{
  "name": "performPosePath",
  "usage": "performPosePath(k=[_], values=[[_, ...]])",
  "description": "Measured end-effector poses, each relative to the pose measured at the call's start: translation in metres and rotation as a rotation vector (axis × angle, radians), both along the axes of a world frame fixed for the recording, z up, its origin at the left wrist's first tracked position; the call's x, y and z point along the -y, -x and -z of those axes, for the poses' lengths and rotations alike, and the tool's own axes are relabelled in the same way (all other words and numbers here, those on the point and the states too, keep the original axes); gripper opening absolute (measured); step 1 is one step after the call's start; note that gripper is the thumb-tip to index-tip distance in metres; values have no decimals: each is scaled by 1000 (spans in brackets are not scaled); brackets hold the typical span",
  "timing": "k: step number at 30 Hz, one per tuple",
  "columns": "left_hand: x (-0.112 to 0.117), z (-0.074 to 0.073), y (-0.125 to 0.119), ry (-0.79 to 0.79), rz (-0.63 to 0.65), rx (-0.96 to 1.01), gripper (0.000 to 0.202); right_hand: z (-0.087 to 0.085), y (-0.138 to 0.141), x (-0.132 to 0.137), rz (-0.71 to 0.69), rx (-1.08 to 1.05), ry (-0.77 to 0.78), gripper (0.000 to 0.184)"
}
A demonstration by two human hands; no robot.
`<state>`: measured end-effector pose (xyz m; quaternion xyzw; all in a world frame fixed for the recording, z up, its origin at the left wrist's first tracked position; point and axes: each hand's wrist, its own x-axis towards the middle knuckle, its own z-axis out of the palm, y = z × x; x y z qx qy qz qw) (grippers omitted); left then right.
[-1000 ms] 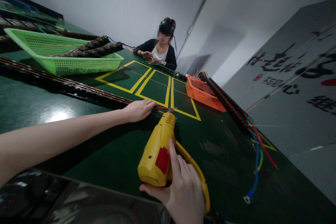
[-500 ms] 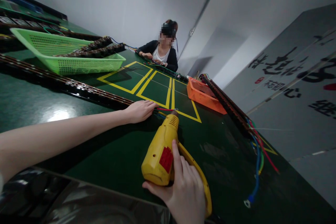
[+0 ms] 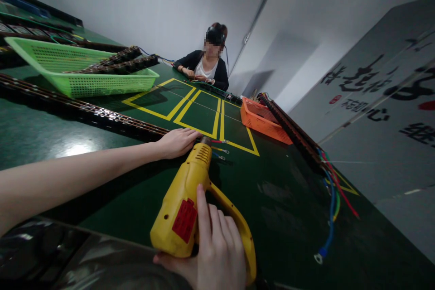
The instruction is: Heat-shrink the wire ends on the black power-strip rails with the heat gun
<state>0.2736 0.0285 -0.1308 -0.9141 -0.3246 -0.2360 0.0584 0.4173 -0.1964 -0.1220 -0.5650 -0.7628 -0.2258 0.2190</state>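
My right hand is wrapped round the handle of a yellow heat gun with a red label. Its metal nozzle points away from me, close to the fingertips of my left hand. That hand is closed over the end of a long dark strip, where several thin wires come out. Red, yellow and blue ones show beyond the nozzle, with metal ring terminals on their ends. My left fingers and the gun partly hide the wires.
A green basket holding dark strips stands at the left. At the right, an orange basket has long strips across it, with coloured wires hanging off. Yellow tape marks the green table. A person sits opposite, hands on a strip.
The heat gun in my right hand has moved left, its nozzle shifting from the wire ends toward my left fingers. More of the yellow and blue wire ends now shows.
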Motion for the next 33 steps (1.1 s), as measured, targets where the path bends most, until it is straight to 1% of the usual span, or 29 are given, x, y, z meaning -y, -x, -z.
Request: performPosePath(k=[6, 12, 14, 17, 20, 25, 33], values=[[0, -1, 0, -6, 4, -9, 31, 0, 2, -1, -10, -23, 7, 113], [-2, 1, 1, -14, -8, -11, 31, -2, -5, -4, 15, -73, 60, 106], [-3, 1, 1, -8, -8, -17, 31, -1, -8, -7, 42, -96, 64, 108], [-4, 0, 1, 16, -7, -15, 31, 2, -12, -10, 117, -125, 88, 108], [-3, -1, 1, 39, -9, -9, 32, 4, -16, -12, 165, -115, 113, 108], [-3, -1, 1, 38, 5, 2, 33, 5, -20, -13, 174, -102, 117, 107], [-1, -1, 0, 3, 12, 13, 32, 5, -17, -12, 185, -65, 94, 108]])
